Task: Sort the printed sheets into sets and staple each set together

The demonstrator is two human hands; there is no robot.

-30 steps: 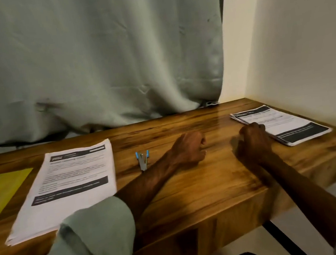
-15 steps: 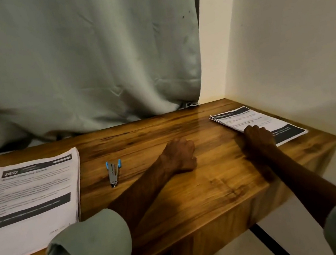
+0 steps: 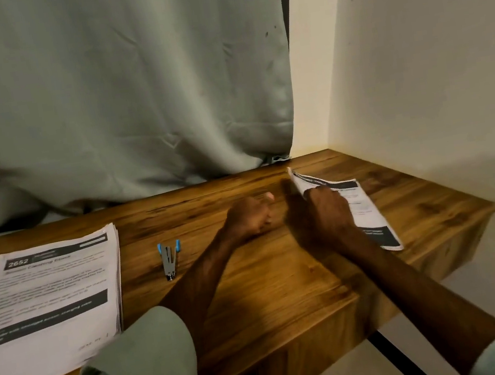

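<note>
1. Lifting looks to be the step in hand: the right hand [image 3: 329, 213], well right of the small grey stapler with blue tabs [image 3: 170, 260], curls its fingers round the left edge of the thin set of white printed sheets [image 3: 369, 217], raising that edge off the brown wooden desk [image 3: 285, 278]; the left hand [image 3: 250, 217], between stapler and set, rests as a closed fist holding nothing.
2. The thick stack of printed sheets [image 3: 49, 290] lies just left of the stapler.
3. Next, I judge, the set wants carrying to the stapler, edges squared; thin paper may fan.
4. Half a second ago the set lay flat under the right hand; now its edge is tilted up; the left fist is unchanged.
</note>
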